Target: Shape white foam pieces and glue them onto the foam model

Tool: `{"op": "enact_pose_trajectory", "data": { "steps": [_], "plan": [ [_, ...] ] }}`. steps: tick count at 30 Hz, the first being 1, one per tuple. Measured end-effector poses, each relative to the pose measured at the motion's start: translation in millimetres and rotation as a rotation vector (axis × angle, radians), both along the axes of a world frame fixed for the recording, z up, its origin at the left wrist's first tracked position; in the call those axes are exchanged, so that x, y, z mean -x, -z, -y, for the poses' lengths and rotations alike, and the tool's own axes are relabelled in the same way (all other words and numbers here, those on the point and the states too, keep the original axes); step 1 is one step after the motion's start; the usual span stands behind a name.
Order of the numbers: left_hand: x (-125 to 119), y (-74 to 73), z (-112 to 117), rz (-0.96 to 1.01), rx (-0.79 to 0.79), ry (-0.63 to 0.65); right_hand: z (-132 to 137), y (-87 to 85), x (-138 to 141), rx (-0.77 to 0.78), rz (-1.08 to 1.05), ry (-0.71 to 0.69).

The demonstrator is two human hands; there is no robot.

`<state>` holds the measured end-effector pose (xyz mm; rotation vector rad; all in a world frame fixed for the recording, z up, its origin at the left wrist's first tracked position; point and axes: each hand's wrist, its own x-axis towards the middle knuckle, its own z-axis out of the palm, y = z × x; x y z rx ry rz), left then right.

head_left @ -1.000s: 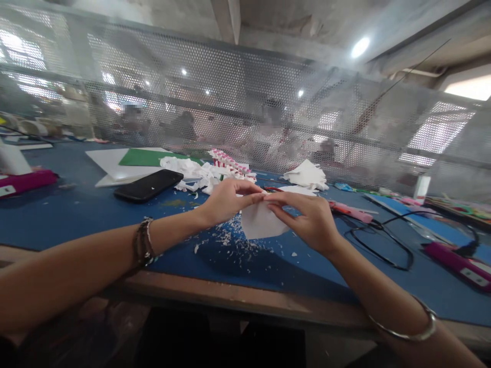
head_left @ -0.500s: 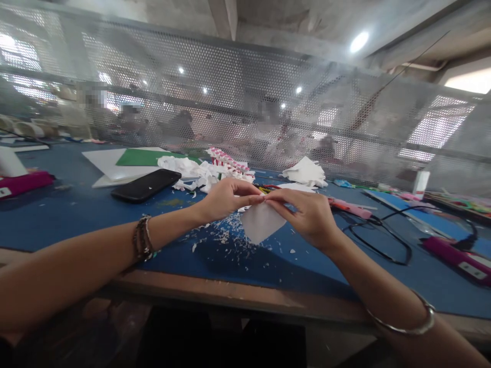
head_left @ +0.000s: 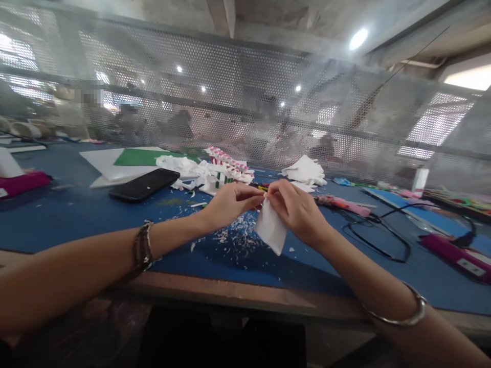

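Note:
A small piece of white paper hangs at a slant over the blue table, its top edge gathered between my fingertips. My right hand pinches it at the upper end, with the fingers curled. My left hand meets the right one at that same top corner, thumb and index finger closed on the paper's edge; the exact contact is partly hidden. Below the hands, white paper scraps are strewn on the table. Just beyond my left hand lie crumpled white paper and pink-and-white patterned strips.
A black phone lies left, near a green sheet. Stacked white pieces sit at the back. To the right are a pink-handled tool, a black cable and a magenta power strip. Perforated metal mesh stands behind.
The white paper has turned and swung to the right, now hanging narrower below my right hand. My right fingers have curled more, and my left fingers remain at its top.

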<state>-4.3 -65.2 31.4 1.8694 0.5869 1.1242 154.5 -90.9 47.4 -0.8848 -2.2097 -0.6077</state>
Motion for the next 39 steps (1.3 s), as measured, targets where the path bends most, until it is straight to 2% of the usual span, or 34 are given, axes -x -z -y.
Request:
{"op": "enact_pose_trajectory", "data": {
  "steps": [5,11,22,30,34,39],
  "plan": [
    [0,0.4,5,0.018,-0.03,0.037,-1,2.8,0,-0.043,-0.016,0.034],
    [0,0.8,6,-0.017,-0.087,-0.041,1,2.6,5,-0.032,-0.042,-0.008],
    [5,-1.2,-1,0.079,-0.174,-0.08,5,-1.4,2,0.296,-0.422,-0.196],
    [5,-4.9,2,0.133,-0.177,-0.052,9,-4.5,6,0.448,-0.577,-0.234],
    [7,-5.0,0,0.075,-0.272,-0.1,8,-3.4,8,0.496,-0.597,-0.238],
    [7,-3.3,-1,0.052,-0.301,-0.122,7,-1.1,10,0.492,-0.611,-0.234]
  ]
}}
